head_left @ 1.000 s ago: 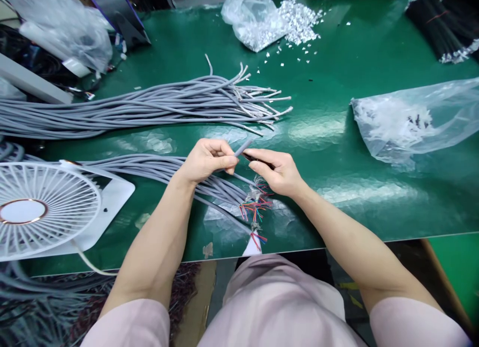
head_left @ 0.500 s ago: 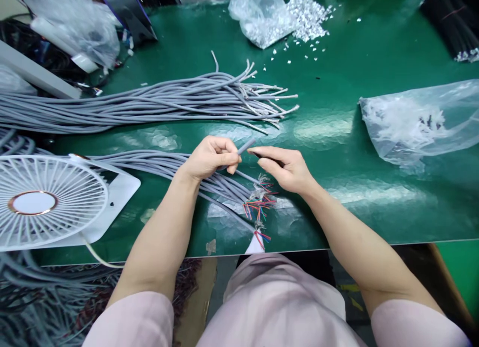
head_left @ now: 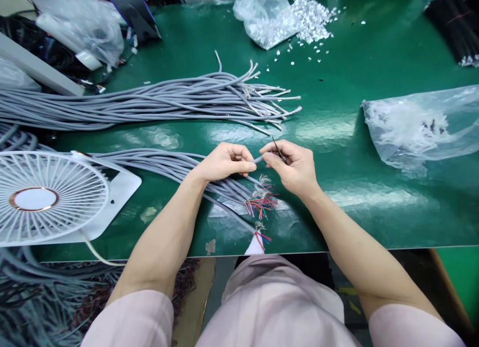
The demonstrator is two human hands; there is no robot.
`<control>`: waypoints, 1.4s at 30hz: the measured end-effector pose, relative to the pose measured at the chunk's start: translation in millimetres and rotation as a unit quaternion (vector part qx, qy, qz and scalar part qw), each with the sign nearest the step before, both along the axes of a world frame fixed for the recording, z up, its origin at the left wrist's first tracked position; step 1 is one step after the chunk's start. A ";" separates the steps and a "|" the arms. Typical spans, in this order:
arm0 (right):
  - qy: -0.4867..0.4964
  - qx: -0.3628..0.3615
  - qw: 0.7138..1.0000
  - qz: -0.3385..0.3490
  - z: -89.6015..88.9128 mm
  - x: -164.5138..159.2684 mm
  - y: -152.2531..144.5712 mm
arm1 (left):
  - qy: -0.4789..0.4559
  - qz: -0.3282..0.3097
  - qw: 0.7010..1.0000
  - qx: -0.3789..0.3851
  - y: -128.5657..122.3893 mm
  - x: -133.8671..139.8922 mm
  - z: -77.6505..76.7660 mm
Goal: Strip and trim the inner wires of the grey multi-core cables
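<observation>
Gray cable (head_left: pixel 258 160), its tip free a moment ago, is now pinched between the fingers of both left hand (head_left: pixel 228 162) and right hand (head_left: pixel 295 166), so better steadied; the right also clasps a dark pointed tool (head_left: pixel 279 151).

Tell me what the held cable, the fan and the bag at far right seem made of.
Cable: probably rubbery plastic, matte, judging by its smooth grey outside.
Fan: likely hard plastic, satin white, its openwork front looking rigid.
Bag: apparently thin plastic film, glossy, clear and creased.
</observation>
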State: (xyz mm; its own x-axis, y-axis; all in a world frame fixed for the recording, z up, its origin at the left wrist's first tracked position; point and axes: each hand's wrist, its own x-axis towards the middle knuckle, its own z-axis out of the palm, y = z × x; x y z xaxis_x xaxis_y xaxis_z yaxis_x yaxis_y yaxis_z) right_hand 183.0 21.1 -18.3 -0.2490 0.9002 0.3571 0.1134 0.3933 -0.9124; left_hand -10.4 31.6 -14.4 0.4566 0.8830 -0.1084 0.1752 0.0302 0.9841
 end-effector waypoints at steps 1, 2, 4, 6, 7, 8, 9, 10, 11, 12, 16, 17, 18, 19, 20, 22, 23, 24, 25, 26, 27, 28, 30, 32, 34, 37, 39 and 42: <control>-0.003 0.012 1.000 0.002 -0.2 0.3 -0.4 | 0.008 -0.021 1.000 0.011 0.3 -1.3 0.8; -0.007 0.024 1.000 0.003 -0.2 0.7 -0.8 | 0.019 -0.045 0.999 0.022 0.5 -2.6 2.2; -0.010 0.045 0.999 0.002 -0.3 1.4 -1.4 | 0.041 -0.083 0.995 0.031 0.4 -4.6 6.1; -0.007 0.058 0.998 0.001 -0.7 1.5 -1.4 | 0.052 -0.099 0.994 0.018 -0.1 -5.5 9.6; -0.003 0.062 0.998 0.002 -1.0 1.3 -1.1 | 0.053 -0.104 0.993 0.007 -0.5 -5.6 10.6; 0.002 0.065 0.998 0.003 -1.4 1.0 -0.5 | 0.051 -0.106 0.993 0.000 -0.7 -5.6 10.9; 0.005 0.063 0.998 0.004 -1.8 0.6 0.1 | 0.046 -0.106 0.993 -0.004 -0.9 -5.6 10.7; 0.009 0.059 0.998 0.004 -2.2 0.2 0.8 | 0.041 -0.107 0.993 -0.004 -1.0 -5.5 10.0; 0.013 0.052 0.999 0.004 -2.6 -0.1 1.4 | 0.037 -0.106 0.994 -0.001 -1.0 -5.4 9.0; 0.018 0.044 0.999 0.003 -2.9 -0.4 1.9 | 0.034 -0.104 0.994 0.004 -0.9 -5.4 8.0; 0.023 0.026 0.999 -0.004 -3.2 -0.3 0.9 | 0.042 -0.094 0.995 0.016 -1.1 -5.6 8.0; 0.019 0.028 0.999 -0.004 -3.1 0.0 0.1 | 0.047 -0.099 0.994 0.015 -1.4 -5.6 9.0; 0.014 0.031 0.999 -0.002 -3.0 0.2 -0.8 | 0.051 -0.109 0.993 0.012 -1.8 -5.6 10.3; 0.011 0.037 0.999 0.001 -2.7 0.4 -1.6 | 0.052 -0.120 0.991 0.006 -2.2 -5.4 11.5; 0.008 0.041 0.999 0.003 -2.4 0.5 -2.1 | 0.051 -0.130 0.990 -0.001 -2.6 -5.2 12.6; 0.011 0.036 0.999 0.005 -1.5 0.7 -1.9 | 0.043 -0.133 0.990 -0.007 -3.5 -4.1 13.5; 0.015 0.022 1.000 0.005 -1.1 0.7 -1.2 | 0.040 -0.125 0.991 -0.006 -3.9 -3.3 13.4; 0.021 0.001 1.000 0.006 -0.6 0.7 -0.1 | 0.038 -0.112 0.993 -0.001 -4.4 -2.1 13.1; 0.030 -0.023 0.999 0.007 -0.3 0.8 1.2 | 0.040 -0.095 0.995 0.005 -4.9 -0.7 12.6; 0.040 -0.048 0.998 0.008 0.0 1.0 2.6 | 0.042 -0.078 0.996 0.010 -5.3 0.9 12.2; 0.049 -0.071 0.996 0.009 0.1 1.3 3.9 | 0.045 -0.061 0.997 0.013 -5.8 2.6 11.8; 0.056 -0.090 0.994 0.011 0.1 1.8 5.0 | 0.047 -0.044 0.998 0.012 -6.2 4.2 11.6; 0.062 -0.114 0.991 0.012 -0.2 3.8 6.3 | 0.047 -0.013 0.999 0.007 -7.0 6.9 11.6; 0.061 -0.124 0.990 0.013 -0.9 6.9 6.4 | 0.041 0.016 0.999 0.002 -7.5 8.5 12.0; 0.050 -0.134 0.990 0.014 -1.7 10.7 5.5 | 0.035 0.041 0.999 0.005 -7.8 9.2 12.5; 0.015 -0.154 0.988 0.025 -3.1 15.4 3.2 | 0.029 0.066 0.997 0.023 -8.2 10.0 13.3; -0.007 -0.161 0.986 0.037 -4.0 16.5 1.3 | 0.028 0.079 0.995 0.048 -8.7 11.4 13.8; -0.025 -0.158 0.986 0.053 -5.7 14.7 -1.3 | 0.037 0.096 0.990 0.096 -10.1 14.5 13.6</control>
State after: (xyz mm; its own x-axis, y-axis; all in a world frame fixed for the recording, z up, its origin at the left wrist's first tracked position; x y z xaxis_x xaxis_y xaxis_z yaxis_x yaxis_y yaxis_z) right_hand 197.7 19.8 -24.0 -0.3576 0.9326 0.0488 0.1348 0.1032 -0.9855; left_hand 4.1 21.6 -0.8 0.2755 0.9603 0.0439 0.2554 -0.1171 0.9597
